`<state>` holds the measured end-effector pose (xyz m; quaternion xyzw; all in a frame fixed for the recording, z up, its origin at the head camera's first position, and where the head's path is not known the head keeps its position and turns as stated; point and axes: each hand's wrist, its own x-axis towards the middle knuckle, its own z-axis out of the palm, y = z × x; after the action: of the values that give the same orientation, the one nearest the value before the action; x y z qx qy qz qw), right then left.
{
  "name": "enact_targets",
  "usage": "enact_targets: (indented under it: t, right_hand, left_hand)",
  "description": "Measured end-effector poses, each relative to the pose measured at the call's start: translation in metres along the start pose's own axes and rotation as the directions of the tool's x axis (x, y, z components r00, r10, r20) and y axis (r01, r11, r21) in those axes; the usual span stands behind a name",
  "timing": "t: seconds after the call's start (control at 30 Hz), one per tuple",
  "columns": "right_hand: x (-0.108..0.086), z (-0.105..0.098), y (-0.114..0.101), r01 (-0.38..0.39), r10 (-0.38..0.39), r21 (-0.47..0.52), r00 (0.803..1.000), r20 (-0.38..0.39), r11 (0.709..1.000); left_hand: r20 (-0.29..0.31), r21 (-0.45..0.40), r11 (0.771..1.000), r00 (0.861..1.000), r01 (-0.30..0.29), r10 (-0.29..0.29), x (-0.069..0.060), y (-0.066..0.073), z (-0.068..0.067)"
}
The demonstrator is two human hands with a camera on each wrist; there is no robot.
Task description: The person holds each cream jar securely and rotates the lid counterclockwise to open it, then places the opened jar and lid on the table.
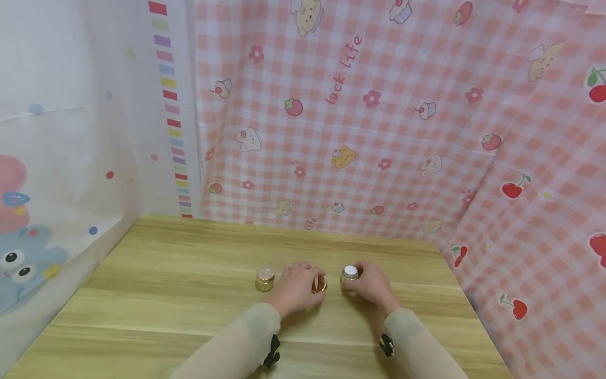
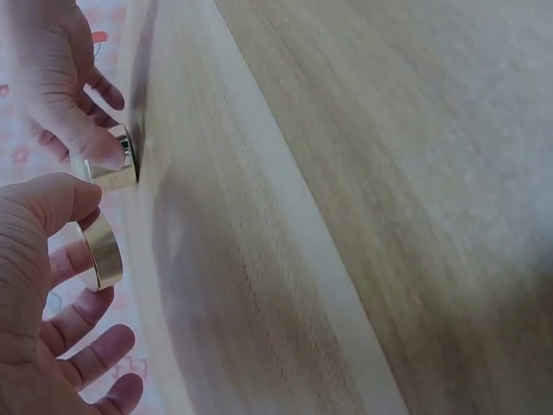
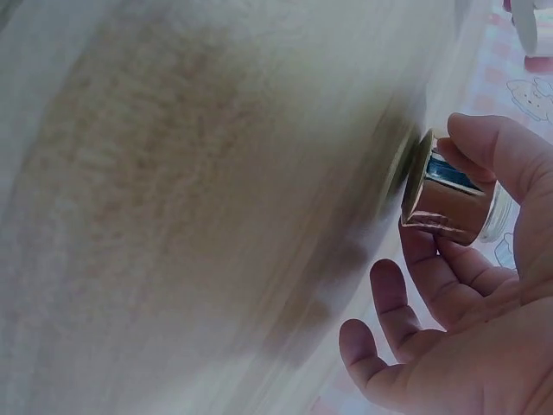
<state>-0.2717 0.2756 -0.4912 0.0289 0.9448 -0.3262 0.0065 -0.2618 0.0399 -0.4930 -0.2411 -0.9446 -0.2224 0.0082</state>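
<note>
Left wrist view shows a gold lid [image 2: 105, 251], ring-like from this side, pinched between the thumb and forefinger of the left hand [image 1: 295, 287], while the remaining fingers are spread loosely away from it. By the right hand [image 1: 374, 284], a gold jar [image 3: 445, 203] is gripped around its side between thumb and fingers, with the two outer fingers left loosely bent and clear of it. The jar is held upright at the tabletop, its white top [image 1: 350, 270] turned upward; whether its base is fully rested on the wood cannot be told. Lid and jar are kept apart, a strip of bare wood being seen between them from the head. Just beyond the left hand, on its outer side, a second gold jar [image 1: 265, 283] with a pale pinkish top is stood upright on the wooden table [image 1: 142, 295], untouched by either hand. Both forearms are covered by pale sleeves [image 1: 222, 347], and a black strap [image 1: 272, 351] is worn near the left wrist. Behind the table, a pink checked cloth [image 1: 322, 131] printed with strawberries, cupcakes and flowers is hung.
</note>
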Motion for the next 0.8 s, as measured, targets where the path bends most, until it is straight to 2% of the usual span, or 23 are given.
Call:
enact_targets:
  t: [0.33, 0.63, 0.8]
  right_hand:
    - [-0.002, 0.001, 0.000, 0.023, -0.023, -0.024, 1.000, 0.002, 0.999]
    - [-0.002, 0.001, 0.001, 0.021, -0.020, -0.083, 1.000, 0.013, 0.996]
    - [-0.004, 0.000, 0.000, 0.021, -0.020, -0.080, 1.000, 0.023, 0.997]
  left_hand:
    - [-0.015, -0.029, 0.998, 0.998, 0.060, -0.060, 0.009, 0.001, 0.007]
    - [-0.026, -0.038, 0.997, 0.997, 0.067, -0.068, 0.011, 0.000, 0.009]
    - [-0.041, -0.029, 0.997, 0.996, 0.072, -0.073, 0.013, 0.000, 0.009]
